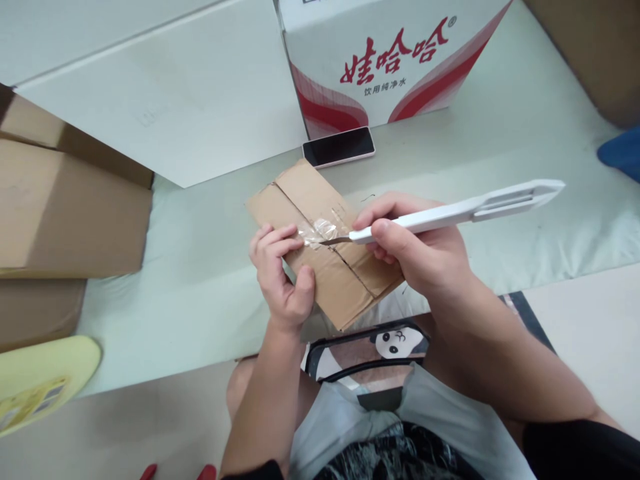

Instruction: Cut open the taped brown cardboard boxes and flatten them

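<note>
A small brown cardboard box (320, 283) lies at an angle near the edge of the covered table, with a dark seam down its top and clear tape (325, 230) across the middle. My left hand (280, 273) grips the box by its left side, fingertips on top near the tape. In my right hand (425, 250) is a white utility knife (445, 213), its handle pointing up and right. The blade (336, 241) touches the tape at the seam. How deep its tip goes cannot be made out.
Behind the box lies a phone (339, 147), screen up, against a white and red carton (385, 73). A large white box (175, 100) stands at back left. Brown cartons (90, 207) and a yellow object (50, 373) are at left, a blue object (623, 153) at far right.
</note>
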Demonstrator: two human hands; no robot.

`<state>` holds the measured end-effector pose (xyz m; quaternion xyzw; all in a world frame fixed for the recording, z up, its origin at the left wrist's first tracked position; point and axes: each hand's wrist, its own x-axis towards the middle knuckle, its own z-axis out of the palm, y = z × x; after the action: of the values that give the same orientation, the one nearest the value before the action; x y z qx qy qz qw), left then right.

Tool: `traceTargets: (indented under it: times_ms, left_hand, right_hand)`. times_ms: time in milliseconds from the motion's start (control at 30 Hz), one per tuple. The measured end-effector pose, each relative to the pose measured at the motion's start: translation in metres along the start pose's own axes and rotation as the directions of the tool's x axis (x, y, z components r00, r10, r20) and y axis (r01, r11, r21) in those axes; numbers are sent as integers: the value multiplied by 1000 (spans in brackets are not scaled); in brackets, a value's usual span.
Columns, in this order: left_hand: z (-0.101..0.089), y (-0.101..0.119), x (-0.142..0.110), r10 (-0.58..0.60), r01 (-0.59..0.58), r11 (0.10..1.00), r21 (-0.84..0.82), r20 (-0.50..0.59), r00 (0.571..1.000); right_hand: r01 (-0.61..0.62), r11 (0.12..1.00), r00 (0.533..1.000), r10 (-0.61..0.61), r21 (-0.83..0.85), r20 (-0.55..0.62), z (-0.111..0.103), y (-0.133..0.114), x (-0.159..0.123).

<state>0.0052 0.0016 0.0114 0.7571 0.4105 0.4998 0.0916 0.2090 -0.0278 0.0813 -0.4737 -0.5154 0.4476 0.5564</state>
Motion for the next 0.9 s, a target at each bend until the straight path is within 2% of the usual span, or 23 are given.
traceTargets:
  times_ms: [267, 500, 900]
  left_hand:
    - [3, 0, -1, -17, 15, 998, -66, -32, 999]
    - [3, 0, -1, -9, 6, 998, -70, -40, 999]
    - [1, 0, 0, 4, -5, 998, -55, -22, 1000]
  right_hand:
    - [-10, 999, 999, 12, 43, -48, 1, 3, -3]
    - [23, 996, 999, -20, 88, -27, -1, 7, -2]
    - [37, 999, 999, -37, 12, -30, 1, 7, -3]
